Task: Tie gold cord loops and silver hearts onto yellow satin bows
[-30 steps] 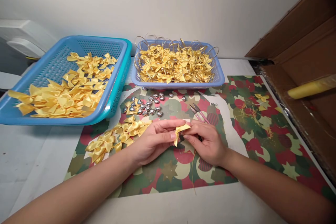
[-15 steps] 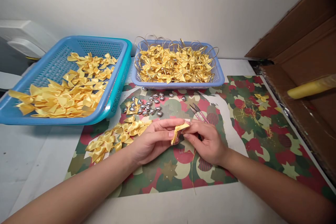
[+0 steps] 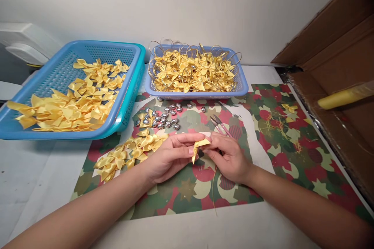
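My left hand [image 3: 172, 155] and my right hand [image 3: 229, 157] meet over the patterned paper [image 3: 263, 155], both pinching one small yellow ribbon bow [image 3: 199, 147] between their fingertips. A thin gold cord [image 3: 214, 188] hangs down from the right hand onto the paper. Just left of my left hand lies a loose pile of yellow bows [image 3: 128, 151]. Behind it are several silver heart beads [image 3: 163, 116]. Small pink-handled snips [image 3: 220, 124] lie just beyond my right hand.
A large blue basket [image 3: 128, 97] at the left holds plain yellow bows. A smaller blue basket [image 3: 198, 94] at the back holds bows with gold cord loops. An open cardboard box [image 3: 330, 66] with a yellow roll [image 3: 341, 98] stands at the right. One stray bow [image 3: 289, 107] lies far right.
Both hands keep their pinch on the bow and barely move; the bow's lower tail shifts slightly between the fingertips.
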`<state>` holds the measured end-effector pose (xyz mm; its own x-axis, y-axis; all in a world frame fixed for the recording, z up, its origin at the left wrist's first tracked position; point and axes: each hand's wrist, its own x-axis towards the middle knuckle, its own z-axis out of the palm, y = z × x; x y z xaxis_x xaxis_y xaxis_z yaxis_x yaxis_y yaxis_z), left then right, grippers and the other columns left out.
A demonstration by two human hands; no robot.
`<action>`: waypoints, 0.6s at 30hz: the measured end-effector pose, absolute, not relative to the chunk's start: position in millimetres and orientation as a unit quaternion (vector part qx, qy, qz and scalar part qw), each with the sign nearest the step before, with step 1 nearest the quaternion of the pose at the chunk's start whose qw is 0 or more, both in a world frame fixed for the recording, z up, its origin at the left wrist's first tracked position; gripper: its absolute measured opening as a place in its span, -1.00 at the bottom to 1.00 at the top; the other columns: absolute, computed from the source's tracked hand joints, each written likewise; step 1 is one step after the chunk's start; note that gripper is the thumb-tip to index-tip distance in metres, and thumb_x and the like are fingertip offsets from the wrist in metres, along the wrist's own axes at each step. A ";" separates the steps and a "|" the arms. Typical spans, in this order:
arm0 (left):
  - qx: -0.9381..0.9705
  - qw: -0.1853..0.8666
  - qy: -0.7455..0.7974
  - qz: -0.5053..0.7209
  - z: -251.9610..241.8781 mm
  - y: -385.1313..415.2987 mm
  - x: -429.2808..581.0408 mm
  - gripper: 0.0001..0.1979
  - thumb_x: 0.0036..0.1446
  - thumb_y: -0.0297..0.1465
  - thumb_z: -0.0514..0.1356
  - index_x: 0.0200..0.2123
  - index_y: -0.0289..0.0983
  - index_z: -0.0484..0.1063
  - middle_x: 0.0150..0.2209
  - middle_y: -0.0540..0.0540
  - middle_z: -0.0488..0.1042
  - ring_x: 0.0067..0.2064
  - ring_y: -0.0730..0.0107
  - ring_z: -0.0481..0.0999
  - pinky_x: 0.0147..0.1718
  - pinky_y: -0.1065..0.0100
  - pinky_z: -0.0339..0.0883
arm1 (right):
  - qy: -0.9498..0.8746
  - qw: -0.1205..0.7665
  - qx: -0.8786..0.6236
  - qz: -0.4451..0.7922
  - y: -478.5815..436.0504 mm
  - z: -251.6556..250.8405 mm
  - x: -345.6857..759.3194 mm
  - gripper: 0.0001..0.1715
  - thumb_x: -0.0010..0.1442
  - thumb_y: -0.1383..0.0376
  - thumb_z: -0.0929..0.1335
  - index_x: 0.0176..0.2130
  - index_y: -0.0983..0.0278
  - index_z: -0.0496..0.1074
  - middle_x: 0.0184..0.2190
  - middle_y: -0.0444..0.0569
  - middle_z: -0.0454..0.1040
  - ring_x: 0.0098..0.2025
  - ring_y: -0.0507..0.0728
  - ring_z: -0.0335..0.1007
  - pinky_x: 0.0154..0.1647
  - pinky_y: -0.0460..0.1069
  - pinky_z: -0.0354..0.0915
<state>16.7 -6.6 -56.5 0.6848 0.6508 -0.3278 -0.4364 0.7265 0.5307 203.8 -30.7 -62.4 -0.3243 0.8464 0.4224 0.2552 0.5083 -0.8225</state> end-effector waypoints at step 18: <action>0.390 0.729 0.395 0.401 -56.0 -14.6 23.8 -0.75 0.00 -0.45 0.40 -0.19 -0.12 0.65 -0.28 -0.01 0.63 -0.28 0.51 0.52 -0.25 0.52 0.44 | -0.752 0.405 -0.435 0.287 -26.6 -57.9 199.1 -0.77 0.25 0.52 0.29 -0.33 0.24 0.45 -0.37 -0.08 0.48 -0.28 0.07 0.31 -0.24 -0.03 0.25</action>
